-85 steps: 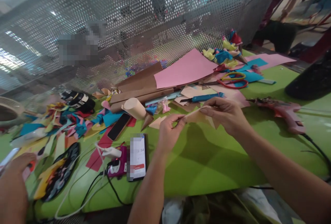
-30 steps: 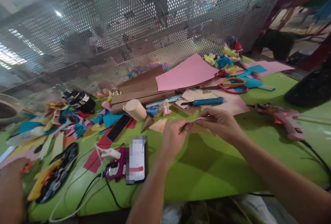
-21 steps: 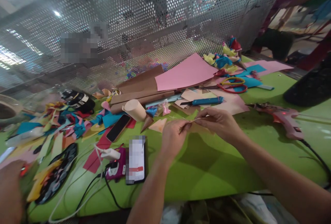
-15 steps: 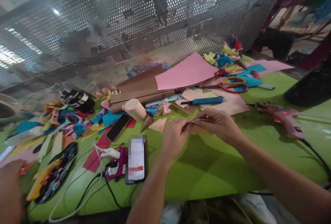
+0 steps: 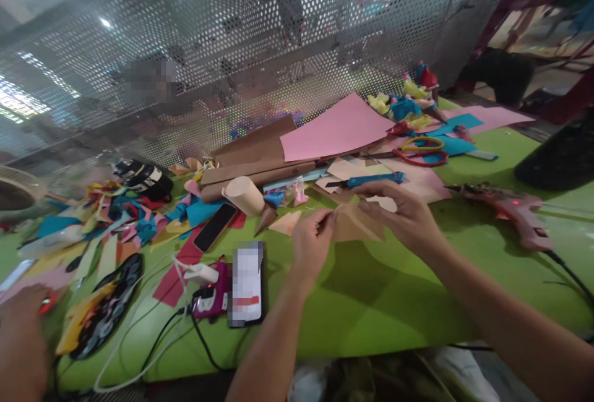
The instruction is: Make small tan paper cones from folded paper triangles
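Observation:
Both my hands hold a tan paper piece point(image 5: 355, 224) just above the green table point(image 5: 371, 303). My left hand point(image 5: 312, 244) pinches its left corner between thumb and fingers. My right hand point(image 5: 403, 215) grips its right side, fingers curled over the top edge. The paper faces me, partly folded. A blue utility knife point(image 5: 371, 179) lies just behind my right hand. A small tan triangle point(image 5: 285, 222) and a brown paper cone point(image 5: 263, 219) lie left of my left hand.
A pink glue gun point(image 5: 515, 211) with a cord lies at right. Scissors point(image 5: 420, 149), pink sheets point(image 5: 334, 127) and brown card lie behind. Two phones point(image 5: 245, 283) point(image 5: 214, 227), a charger and cables sit at left, beside paper scraps point(image 5: 116, 216). Another person's hand point(image 5: 21, 340) is at lower left.
The paper has turned from edge-on to face me, and my right hand has shifted along its top edge. My left hand keeps its pinch. The view has drifted slightly.

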`<state>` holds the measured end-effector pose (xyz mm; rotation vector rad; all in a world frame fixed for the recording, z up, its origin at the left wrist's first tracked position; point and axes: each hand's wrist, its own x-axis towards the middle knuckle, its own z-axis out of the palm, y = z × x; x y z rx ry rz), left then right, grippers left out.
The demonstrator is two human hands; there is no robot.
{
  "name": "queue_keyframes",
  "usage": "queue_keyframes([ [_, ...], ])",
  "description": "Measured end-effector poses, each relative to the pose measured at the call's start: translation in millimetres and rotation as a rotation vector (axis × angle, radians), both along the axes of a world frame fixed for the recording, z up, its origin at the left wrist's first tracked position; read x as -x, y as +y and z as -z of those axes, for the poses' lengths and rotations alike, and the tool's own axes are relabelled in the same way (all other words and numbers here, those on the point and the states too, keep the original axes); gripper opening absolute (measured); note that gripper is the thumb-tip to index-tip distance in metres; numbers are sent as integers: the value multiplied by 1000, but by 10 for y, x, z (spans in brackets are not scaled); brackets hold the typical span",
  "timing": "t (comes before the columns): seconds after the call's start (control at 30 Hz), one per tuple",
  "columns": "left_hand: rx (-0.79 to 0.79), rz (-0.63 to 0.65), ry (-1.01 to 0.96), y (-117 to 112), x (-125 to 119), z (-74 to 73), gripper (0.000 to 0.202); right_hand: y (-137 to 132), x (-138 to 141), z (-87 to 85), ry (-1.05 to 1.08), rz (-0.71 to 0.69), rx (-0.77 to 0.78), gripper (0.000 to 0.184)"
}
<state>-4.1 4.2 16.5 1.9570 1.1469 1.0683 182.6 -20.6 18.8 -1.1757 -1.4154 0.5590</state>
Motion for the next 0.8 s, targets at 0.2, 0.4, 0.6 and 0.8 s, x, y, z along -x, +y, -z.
queue_keyframes([
  [0.2, -146, -93, 61, -27, -5, 55, 23, 23, -24, 38, -77, 129, -151, 12],
  [0.4, -355, -43, 250, -53, -10, 36, 25, 33, -6, 37, -201, 29, -179, 13],
  [0.6, -234, 29, 279, -75, -45, -12, 20, 45, -1, 8, -259, -71, -98, 22],
  [0.8, 17, -34, -13, -39, -42, 35, 19, 27, -1, 0, -129, 23, -126, 14],
])
